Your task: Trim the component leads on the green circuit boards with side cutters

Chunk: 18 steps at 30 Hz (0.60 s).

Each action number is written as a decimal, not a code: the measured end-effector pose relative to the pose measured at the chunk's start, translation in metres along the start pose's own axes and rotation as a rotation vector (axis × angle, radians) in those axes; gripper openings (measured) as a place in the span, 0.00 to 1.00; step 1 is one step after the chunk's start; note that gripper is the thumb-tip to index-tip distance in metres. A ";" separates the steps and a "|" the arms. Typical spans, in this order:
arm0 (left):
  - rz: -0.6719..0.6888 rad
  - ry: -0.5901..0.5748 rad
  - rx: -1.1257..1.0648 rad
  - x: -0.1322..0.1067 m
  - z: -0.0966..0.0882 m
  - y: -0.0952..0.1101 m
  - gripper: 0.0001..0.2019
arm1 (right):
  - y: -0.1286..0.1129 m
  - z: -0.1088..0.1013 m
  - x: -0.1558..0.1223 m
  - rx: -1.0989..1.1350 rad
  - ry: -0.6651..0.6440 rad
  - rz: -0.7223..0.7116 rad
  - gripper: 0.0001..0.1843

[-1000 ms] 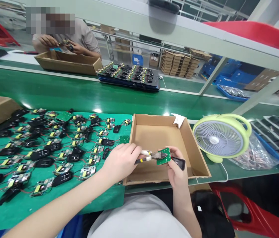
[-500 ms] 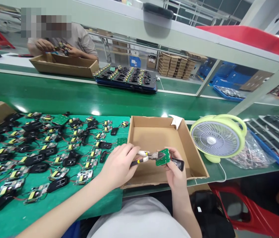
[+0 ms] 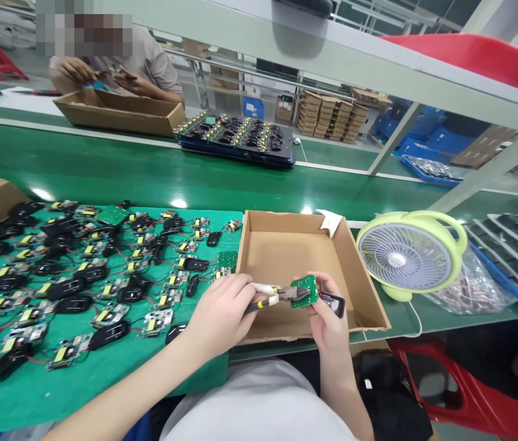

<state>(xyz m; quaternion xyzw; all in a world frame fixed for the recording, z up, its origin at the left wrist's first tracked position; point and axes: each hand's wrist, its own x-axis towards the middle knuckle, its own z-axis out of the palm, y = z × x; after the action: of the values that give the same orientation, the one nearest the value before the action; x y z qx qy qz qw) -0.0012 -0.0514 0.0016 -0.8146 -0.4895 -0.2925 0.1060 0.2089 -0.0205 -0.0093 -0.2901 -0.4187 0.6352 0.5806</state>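
My left hand point(image 3: 224, 309) is closed round the handles of a pair of pliers point(image 3: 284, 294) with white and black grips banded in yellow. The tapered jaws lie against the face of a small green circuit board point(image 3: 305, 290); whether they grip anything there is too small to tell. My right hand point(image 3: 330, 318) pinches this board by its right edge, with the solder side facing up. A black plastic housing point(image 3: 332, 302) is held in the same hand, partly hidden by the fingers. Both hands are over the front of an open cardboard box point(image 3: 281, 248).
On the green mat point(image 3: 134, 380) to the left lie several circuit boards wired to black housings point(image 3: 109, 335). A green fan point(image 3: 406, 254) stands right of the box, beside a plastic bag of parts point(image 3: 470, 288). Across the bench, another person's hands point(image 3: 125, 79) work above a cardboard box point(image 3: 116, 113).
The view has shifted slightly, so the background sits higher. The pliers' jaws remain at the board, whose tilt has changed a little. Both hands keep their holds.
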 end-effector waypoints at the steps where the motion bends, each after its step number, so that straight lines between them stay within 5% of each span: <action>1: -0.004 -0.007 0.004 -0.001 0.001 0.000 0.08 | 0.000 0.000 0.000 0.001 0.001 -0.001 0.17; 18: 0.044 -0.016 0.096 0.004 -0.005 0.004 0.08 | 0.001 -0.002 -0.002 -0.019 -0.048 -0.039 0.16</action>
<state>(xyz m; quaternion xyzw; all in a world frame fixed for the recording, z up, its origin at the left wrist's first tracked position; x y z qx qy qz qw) 0.0013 -0.0528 0.0083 -0.8215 -0.4858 -0.2597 0.1473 0.2100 -0.0224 -0.0114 -0.2721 -0.4441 0.6267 0.5797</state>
